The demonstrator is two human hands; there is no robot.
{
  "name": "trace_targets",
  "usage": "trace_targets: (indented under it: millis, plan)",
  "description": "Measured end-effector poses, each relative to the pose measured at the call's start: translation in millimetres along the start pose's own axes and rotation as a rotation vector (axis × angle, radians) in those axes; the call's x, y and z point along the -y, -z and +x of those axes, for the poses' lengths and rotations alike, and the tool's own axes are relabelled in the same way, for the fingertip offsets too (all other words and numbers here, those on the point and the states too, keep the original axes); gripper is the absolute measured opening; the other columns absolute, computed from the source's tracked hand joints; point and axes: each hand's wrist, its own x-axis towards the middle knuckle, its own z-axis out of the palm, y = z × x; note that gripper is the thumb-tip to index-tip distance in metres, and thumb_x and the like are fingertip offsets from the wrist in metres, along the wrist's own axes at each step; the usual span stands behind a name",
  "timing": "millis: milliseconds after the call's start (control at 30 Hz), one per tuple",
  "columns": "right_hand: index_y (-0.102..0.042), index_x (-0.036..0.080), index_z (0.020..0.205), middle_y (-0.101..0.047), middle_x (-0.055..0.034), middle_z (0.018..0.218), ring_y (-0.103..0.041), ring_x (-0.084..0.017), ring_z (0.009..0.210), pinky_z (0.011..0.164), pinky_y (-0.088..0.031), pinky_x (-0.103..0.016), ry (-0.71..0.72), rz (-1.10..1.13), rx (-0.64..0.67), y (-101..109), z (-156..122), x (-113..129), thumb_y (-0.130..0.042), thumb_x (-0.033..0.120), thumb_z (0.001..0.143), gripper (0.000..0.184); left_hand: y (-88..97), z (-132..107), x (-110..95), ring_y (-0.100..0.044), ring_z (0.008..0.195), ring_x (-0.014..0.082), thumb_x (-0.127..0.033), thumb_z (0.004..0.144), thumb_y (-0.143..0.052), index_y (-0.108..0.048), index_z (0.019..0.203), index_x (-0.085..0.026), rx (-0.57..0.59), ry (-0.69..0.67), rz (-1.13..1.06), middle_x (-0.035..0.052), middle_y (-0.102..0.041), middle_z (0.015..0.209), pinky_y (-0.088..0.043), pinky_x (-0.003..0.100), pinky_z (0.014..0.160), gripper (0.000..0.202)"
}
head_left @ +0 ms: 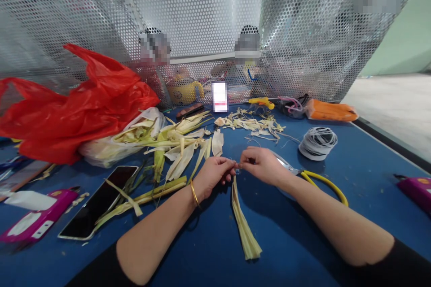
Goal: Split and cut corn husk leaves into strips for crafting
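Observation:
My left hand (217, 175), with a gold bangle at the wrist, is pinched closed over the top end of a long, narrow, pleated corn husk (243, 228). The husk hangs down toward me and fans out at its lower end. Fingertip to fingertip with it, my right hand (261, 165) is also closed in a pinch. What lies between the right fingers is too small to make out; a thin pale bit shows just beneath them. Scissors with yellow handles (332, 184) lie partly under my right forearm. Behind them stands a coil of thin whitish wire or cord (318, 143).
Loose corn husks (182, 152) and a red plastic bag (84, 103) cover the left. A phone (101, 202) and a purple device (40, 217) lie nearer. Husk scraps (252, 123), a yellow glue gun (261, 102) and an orange packet (332, 110) sit before a perforated metal screen (208, 9).

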Motion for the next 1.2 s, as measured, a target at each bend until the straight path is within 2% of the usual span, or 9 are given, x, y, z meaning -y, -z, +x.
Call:
trace_targets:
  millis: [100, 233, 467, 600, 667, 733, 900, 1033, 1200]
  plan:
    - [-0.059, 0.017, 0.061, -0.050, 0.0043, 0.063, -0.045, -0.008, 0.058, 0.055, -0.028, -0.020, 0.007, 0.000, 0.038, 3, 0, 2, -0.059, 0.012, 0.076, 0.016, 0.7, 1, 1, -0.047, 0.044, 0.0041, -0.035, 0.067, -0.072, -0.067, 0.074, -0.013, -0.014, -0.010, -0.023, 0.0005, -0.062, 0.062, -0.028, 0.015, 0.038, 0.024]
    - [-0.062, 0.017, 0.065, -0.055, 0.0029, 0.067, -0.049, -0.010, 0.061, 0.056, -0.030, -0.020, 0.044, 0.041, 0.166, 7, -1, 5, -0.057, 0.013, 0.075, 0.013, 1.4, 1, 1, -0.048, 0.044, 0.0040, -0.031, 0.063, -0.074, -0.068, 0.077, -0.013, -0.044, -0.029, -0.030, 0.0013, -0.065, 0.067, -0.027, 0.015, 0.037, 0.024]
    - [-0.062, 0.017, 0.065, -0.057, 0.0030, 0.067, -0.052, -0.011, 0.065, 0.059, -0.034, -0.021, 0.060, 0.056, 0.292, 8, -2, 3, -0.057, 0.013, 0.074, 0.011, 0.8, -1, -2, -0.047, 0.043, 0.0047, -0.027, 0.059, -0.075, -0.068, 0.074, -0.014, -0.053, -0.029, 0.013, -0.0021, -0.059, 0.058, -0.026, 0.016, 0.037, 0.020]
    - [-0.062, 0.018, 0.076, -0.057, 0.0040, 0.065, -0.053, -0.010, 0.057, 0.055, -0.036, -0.021, -0.103, 0.137, 0.213, 6, 0, -1, -0.055, 0.014, 0.077, 0.008, 0.5, -3, -5, -0.047, 0.044, 0.0052, -0.026, 0.058, -0.075, -0.068, 0.073, -0.015, -0.060, -0.055, 0.066, -0.0025, -0.059, 0.057, -0.025, 0.016, 0.037, 0.020]
    - [-0.062, 0.018, 0.086, -0.059, 0.0034, 0.072, -0.054, -0.009, 0.057, 0.055, -0.038, -0.020, -0.163, 0.209, 0.114, 3, 2, -4, -0.052, 0.008, 0.074, 0.018, -0.1, -4, -6, -0.047, 0.044, 0.0054, -0.025, 0.058, -0.075, -0.068, 0.071, -0.015, -0.064, -0.084, 0.093, -0.0023, -0.060, 0.057, -0.027, 0.016, 0.038, 0.018]
    - [-0.063, 0.018, 0.088, -0.061, 0.0021, 0.078, -0.056, -0.009, 0.061, 0.057, -0.040, -0.020, -0.146, 0.245, 0.054, -2, 3, -8, -0.052, 0.003, 0.071, 0.025, -1.0, -4, -9, -0.047, 0.045, 0.0056, -0.022, 0.058, -0.074, -0.068, 0.069, -0.015, -0.065, -0.114, 0.119, -0.0024, -0.060, 0.057, -0.031, 0.016, 0.040, 0.015]
    - [-0.069, 0.017, 0.081, -0.061, -0.0004, 0.080, -0.057, -0.011, 0.071, 0.064, -0.041, -0.021, -0.018, 0.149, 0.092, -16, 4, -16, -0.058, 0.004, 0.070, 0.020, -1.8, -5, -11, -0.048, 0.047, 0.0063, -0.019, 0.060, -0.071, -0.068, 0.067, -0.016, -0.047, -0.146, 0.190, -0.0023, -0.062, 0.057, -0.037, 0.017, 0.044, 0.008]
    - [-0.069, 0.017, 0.075, -0.060, 0.0005, 0.074, -0.055, -0.012, 0.069, 0.063, -0.039, -0.022, -0.012, 0.099, 0.100, -18, 3, -17, -0.059, 0.005, 0.071, 0.016, 0.4, -1, -5, -0.052, 0.050, 0.0084, -0.019, 0.061, -0.069, -0.070, 0.068, -0.016, -0.072, -0.190, 0.268, -0.0001, -0.067, 0.062, -0.042, 0.019, 0.050, 0.007]
    - [-0.070, 0.017, 0.078, -0.063, -0.0001, 0.074, -0.056, -0.013, 0.069, 0.063, -0.038, -0.022, -0.020, 0.061, 0.108, -17, 3, -16, -0.058, 0.006, 0.071, 0.018, 2.0, 0, -2, -0.062, 0.063, 0.0133, -0.016, 0.067, -0.065, -0.072, 0.072, -0.018, -0.132, -0.291, 0.446, 0.0014, -0.071, 0.069, -0.047, 0.023, 0.062, 0.008]
